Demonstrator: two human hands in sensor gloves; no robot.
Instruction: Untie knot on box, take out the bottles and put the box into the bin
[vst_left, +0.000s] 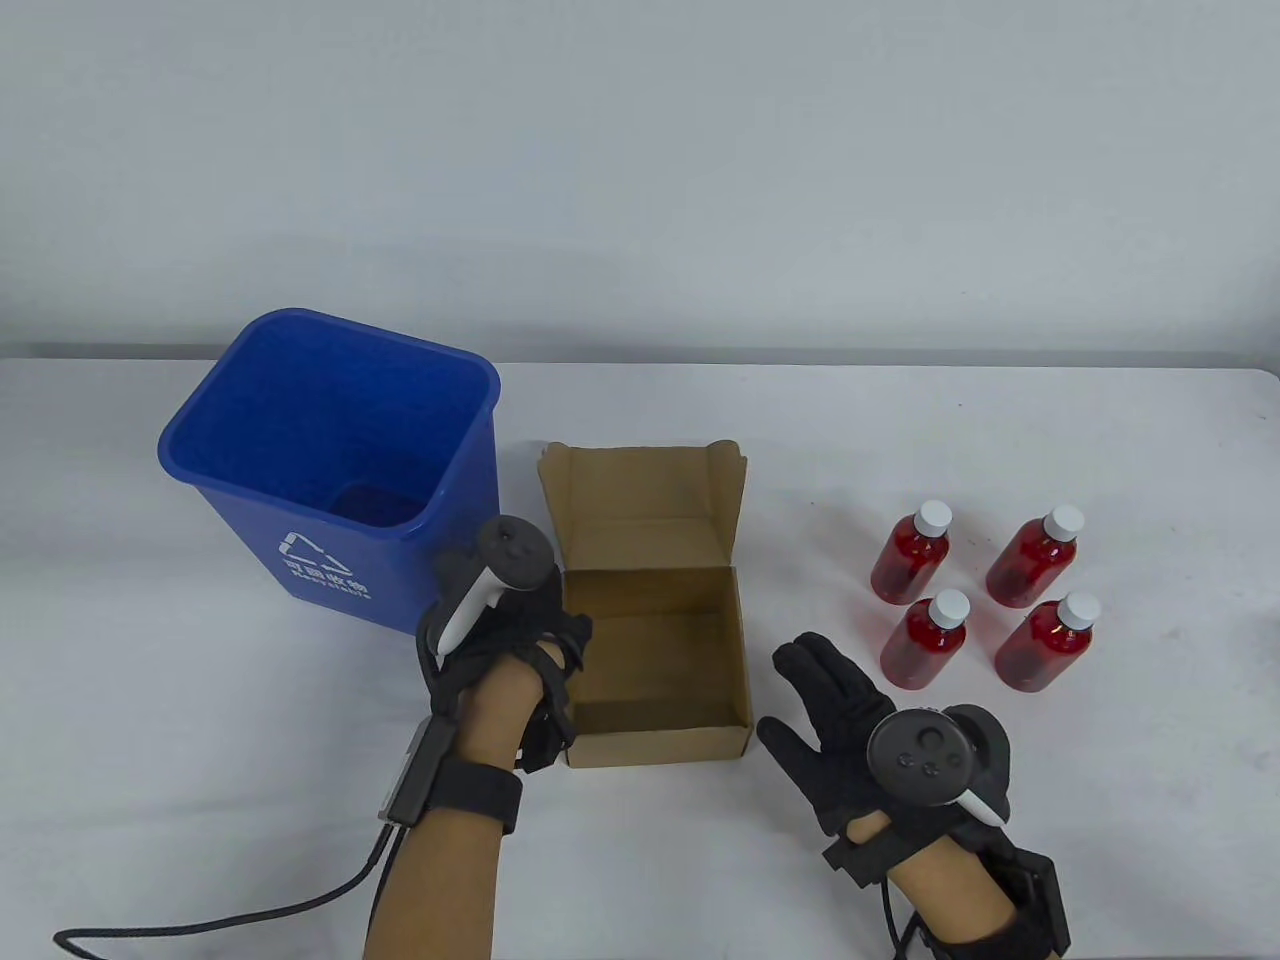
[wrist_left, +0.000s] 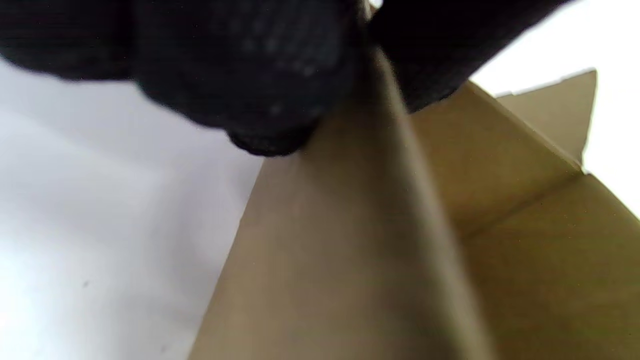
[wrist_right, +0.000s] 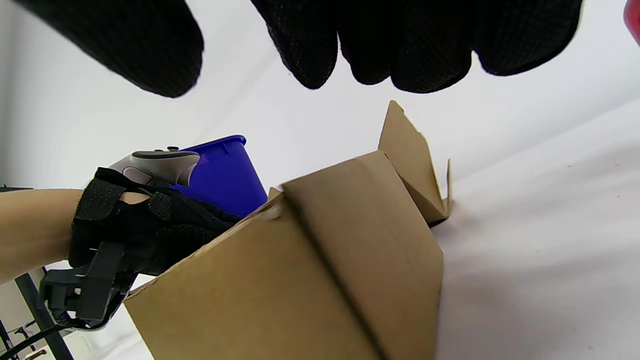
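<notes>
Box (vst_left: 655, 640) sits open at frame centre, table view; left hand (vst_left: 520, 625) grips its left wall; right hand (vst_left: 850, 720), fingers straight, hovers lower right beside it. Bin (vst_left: 330, 455) upper left; four bottles (vst_left: 985, 610) right. Left wrist view: fingers (wrist_left: 250, 75) curl over the wall edge. Right wrist view: fingers (wrist_right: 410, 45) spread, holding nothing.

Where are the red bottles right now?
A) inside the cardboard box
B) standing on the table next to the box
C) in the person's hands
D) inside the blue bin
B: the four red bottles stand upright on the table, off to the side of the box, which is open and has nothing in it.
</notes>
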